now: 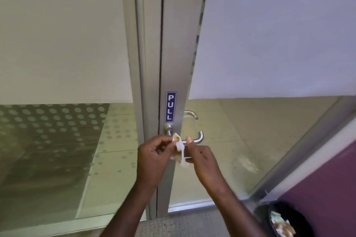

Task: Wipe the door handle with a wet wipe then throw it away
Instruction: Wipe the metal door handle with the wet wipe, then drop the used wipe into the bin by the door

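Both hands, left hand (154, 157) and right hand (202, 159), pinch a wet wipe (180, 149) between them (seemingly unfolding it); just above, nearer the right, the door handle (194, 140) runs sideways.

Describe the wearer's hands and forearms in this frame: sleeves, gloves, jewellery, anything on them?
Two bare hands, left hand and right hand, with no gloves. Both forearms are uncovered down to the bottom edge of the picture, so no sleeve shows. No watch, bracelet or ring is visible. Nails look short and unpainted.
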A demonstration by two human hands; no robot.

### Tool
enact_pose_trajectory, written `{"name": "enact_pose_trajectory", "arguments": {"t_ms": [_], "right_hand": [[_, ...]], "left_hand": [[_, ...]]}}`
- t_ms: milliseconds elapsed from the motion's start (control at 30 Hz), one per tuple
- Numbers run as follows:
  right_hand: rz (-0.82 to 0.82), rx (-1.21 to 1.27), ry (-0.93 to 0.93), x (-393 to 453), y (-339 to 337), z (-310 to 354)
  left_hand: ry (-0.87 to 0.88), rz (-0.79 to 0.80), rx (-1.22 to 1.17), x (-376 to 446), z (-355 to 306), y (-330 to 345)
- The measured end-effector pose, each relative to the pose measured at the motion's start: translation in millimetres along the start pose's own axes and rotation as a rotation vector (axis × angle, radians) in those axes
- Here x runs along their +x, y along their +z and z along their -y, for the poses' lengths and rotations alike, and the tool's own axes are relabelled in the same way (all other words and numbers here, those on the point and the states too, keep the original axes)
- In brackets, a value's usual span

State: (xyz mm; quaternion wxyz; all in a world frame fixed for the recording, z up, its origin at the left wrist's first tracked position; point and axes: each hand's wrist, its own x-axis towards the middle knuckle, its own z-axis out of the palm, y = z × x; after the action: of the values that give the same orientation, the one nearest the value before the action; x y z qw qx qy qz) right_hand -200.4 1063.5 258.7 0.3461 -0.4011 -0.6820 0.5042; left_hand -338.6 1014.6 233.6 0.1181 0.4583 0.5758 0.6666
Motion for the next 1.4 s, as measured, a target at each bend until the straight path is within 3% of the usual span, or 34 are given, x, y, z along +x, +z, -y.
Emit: {"name": "enact_pose_trajectory", "arguments": {"t_ms": [133, 233, 400, 600, 933, 1033, 1133, 1300, 1400], "right_hand": [[-0.279, -0.152, -0.265, -19, -31, -16], [-0.293, -0.146, -0.337, -32, -56, -18], [-0.356, -0.341, -0.419, -52, -104, -28], [-0.617, -0.475, -0.411, -76, -190, -45], [-0.972, -0.623, -0.474, -92, -422, -65], [-0.981, -0.754, -0.352, -90, -487, -102], [-0.887, -0.893, -0.130, -80, -532, -149], [-0.396, -0.977, 0.600, -69, -571, -227], [-0.472, -0.815, 0.706, -80, -590, -256]], "left_hand": [[-0.205, -0.001, -0.138, -1, -7, 35], [-0.382, 0.118, -0.275, -2, -16, 67], [-0.611, 0.303, -0.449, -14, -37, 126], [-0.577, 0.557, -0.452, -39, -61, 198], [-0.391, 0.646, -0.344, -90, -92, 342], [-0.389, 0.653, -0.333, -99, -94, 378], [-0.383, 0.643, -0.302, -106, -95, 409], [-0.369, 0.614, -0.270, -109, -97, 439], [-0.348, 0.596, -0.254, -111, -98, 450]]}}
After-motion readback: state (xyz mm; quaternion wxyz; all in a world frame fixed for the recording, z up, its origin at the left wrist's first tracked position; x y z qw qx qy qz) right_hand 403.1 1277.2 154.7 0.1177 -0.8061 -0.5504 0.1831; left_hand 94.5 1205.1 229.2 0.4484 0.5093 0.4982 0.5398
